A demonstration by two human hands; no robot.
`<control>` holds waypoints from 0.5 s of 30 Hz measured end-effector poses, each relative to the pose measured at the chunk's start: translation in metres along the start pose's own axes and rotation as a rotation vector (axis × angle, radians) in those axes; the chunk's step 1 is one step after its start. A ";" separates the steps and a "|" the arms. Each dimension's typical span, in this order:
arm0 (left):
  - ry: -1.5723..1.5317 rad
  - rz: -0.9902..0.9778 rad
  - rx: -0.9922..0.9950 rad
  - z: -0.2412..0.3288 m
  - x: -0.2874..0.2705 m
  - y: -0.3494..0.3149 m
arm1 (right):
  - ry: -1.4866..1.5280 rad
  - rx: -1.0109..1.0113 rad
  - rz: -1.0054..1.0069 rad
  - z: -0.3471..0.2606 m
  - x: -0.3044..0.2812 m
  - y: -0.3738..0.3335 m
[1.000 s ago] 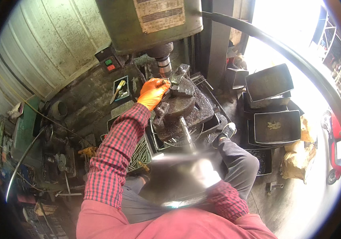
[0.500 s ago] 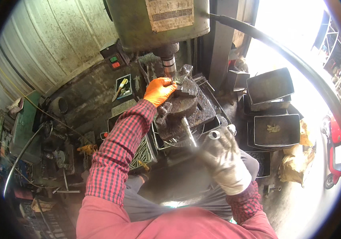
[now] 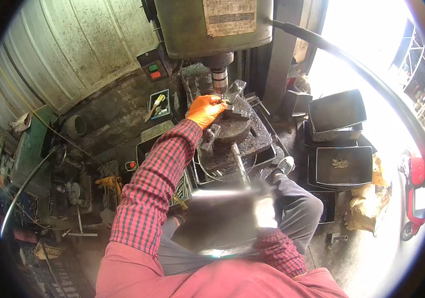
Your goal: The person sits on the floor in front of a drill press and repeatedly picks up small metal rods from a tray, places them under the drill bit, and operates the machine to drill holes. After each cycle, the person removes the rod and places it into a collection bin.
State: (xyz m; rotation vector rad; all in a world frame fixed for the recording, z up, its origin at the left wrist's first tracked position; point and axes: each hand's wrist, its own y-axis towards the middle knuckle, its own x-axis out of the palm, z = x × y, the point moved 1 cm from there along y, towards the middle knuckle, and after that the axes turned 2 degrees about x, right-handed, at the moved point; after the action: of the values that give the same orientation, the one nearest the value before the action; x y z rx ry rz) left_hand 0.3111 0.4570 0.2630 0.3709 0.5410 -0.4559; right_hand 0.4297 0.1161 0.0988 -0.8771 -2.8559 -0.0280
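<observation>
My left hand (image 3: 207,110), in an orange glove, reaches to the greasy vise (image 3: 232,131) under the drill press spindle (image 3: 219,79). Its fingertips are pinched at the vise jaws; whatever they hold is too small to make out. My right hand (image 3: 265,211), in a pale glove, is smeared by motion beside the right edge of a dark tray (image 3: 212,221) over my lap, so its fingers cannot be read. A round metal bar (image 3: 239,161) sticks out of the vise toward me.
Stacked dark metal trays (image 3: 344,166) stand on the right, beside a crumpled tan sack (image 3: 366,211). A switch box (image 3: 154,69) with green and red buttons is behind my left hand. A brush (image 3: 157,105) lies in a small tray. Long metal rods (image 3: 182,186) fill a bin by my left forearm.
My right hand has dropped down and left toward the lap tray. The left hand stays at the vise. The whole view has shifted slightly, and my right shoe now shows.
</observation>
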 end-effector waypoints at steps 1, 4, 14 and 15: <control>0.036 0.011 -0.001 0.001 0.000 0.000 | -0.082 0.150 -0.146 -0.005 0.014 -0.005; 0.058 0.025 -0.001 0.002 0.000 0.000 | -0.074 0.522 -0.417 -0.047 0.054 -0.027; 0.033 0.034 0.000 0.002 0.000 0.001 | -1.631 -0.733 -0.268 -0.164 -0.020 0.054; 0.007 0.020 -0.013 0.003 0.000 -0.001 | -1.376 -0.532 -0.273 -0.143 -0.017 0.054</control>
State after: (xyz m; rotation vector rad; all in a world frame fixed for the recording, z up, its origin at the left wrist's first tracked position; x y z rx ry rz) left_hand 0.3120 0.4548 0.2654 0.3658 0.5464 -0.4319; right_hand 0.4941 0.1419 0.2362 -0.6770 -4.3909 -0.3588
